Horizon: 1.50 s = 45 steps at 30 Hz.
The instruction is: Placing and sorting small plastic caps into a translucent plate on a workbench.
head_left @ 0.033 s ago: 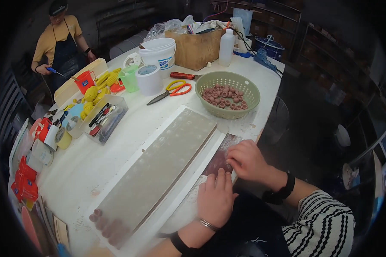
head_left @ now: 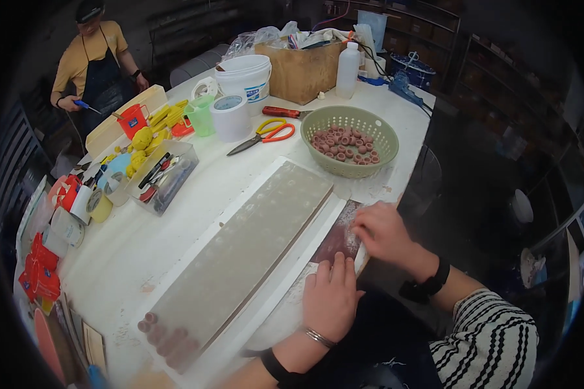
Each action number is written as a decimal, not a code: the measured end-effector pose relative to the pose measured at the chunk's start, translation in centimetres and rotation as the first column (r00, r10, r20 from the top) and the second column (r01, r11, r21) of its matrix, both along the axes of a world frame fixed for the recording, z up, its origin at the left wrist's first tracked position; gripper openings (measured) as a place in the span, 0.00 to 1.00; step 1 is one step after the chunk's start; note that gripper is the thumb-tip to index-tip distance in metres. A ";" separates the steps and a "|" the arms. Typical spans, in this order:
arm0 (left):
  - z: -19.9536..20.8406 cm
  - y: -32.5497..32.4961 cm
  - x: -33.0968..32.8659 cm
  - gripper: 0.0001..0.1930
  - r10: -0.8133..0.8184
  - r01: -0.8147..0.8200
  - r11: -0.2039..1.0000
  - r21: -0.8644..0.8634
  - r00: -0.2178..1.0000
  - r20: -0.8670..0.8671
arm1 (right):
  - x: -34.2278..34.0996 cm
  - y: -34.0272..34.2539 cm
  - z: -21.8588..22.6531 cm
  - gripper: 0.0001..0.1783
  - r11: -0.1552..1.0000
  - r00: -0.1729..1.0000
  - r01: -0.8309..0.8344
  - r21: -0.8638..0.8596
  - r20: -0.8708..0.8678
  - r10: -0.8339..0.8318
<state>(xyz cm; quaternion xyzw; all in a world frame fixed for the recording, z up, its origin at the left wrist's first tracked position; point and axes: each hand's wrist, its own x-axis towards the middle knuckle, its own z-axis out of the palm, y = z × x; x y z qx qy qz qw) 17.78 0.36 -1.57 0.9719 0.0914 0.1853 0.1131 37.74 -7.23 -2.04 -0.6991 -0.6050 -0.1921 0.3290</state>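
A dark reddish-brown sheet [head_left: 334,245], dusted with white powder, lies at the near right edge of the table. My left hand [head_left: 331,295] rests on its near part, palm down, fingers stretched out. Over the far part of the sheet, my right hand [head_left: 384,232] is closed with bent fingers and thumb together; whatever it pinches is hidden. Beside the sheet stretches a long grey-green board [head_left: 253,243] on white backing. Several small reddish-brown ring-like pieces [head_left: 150,318] sit at its near left end, partly blurred. More such pieces [head_left: 344,144] fill the bottom of a green perforated basket [head_left: 384,144].
Scissors [head_left: 263,135] and a red-handled tool [head_left: 280,111] lie beyond the board. A tool box [head_left: 175,172], tape rolls [head_left: 230,117], a white bucket [head_left: 243,74], a wooden box [head_left: 305,74] and a bottle [head_left: 348,71] line the far side. A person [head_left: 97,61] stands far left.
My right hand has shifted slightly away along the sheet, its fingers still bent together. My left hand keeps its place on the sheet. The whole view has moved a little.
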 end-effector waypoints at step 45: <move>-2.4 -0.8 0.6 0.38 -0.002 0.002 0.998 -0.064 1.000 0.000 | 2.9 0.2 -0.5 0.09 0.990 0.991 0.127 -0.058 0.059 -0.124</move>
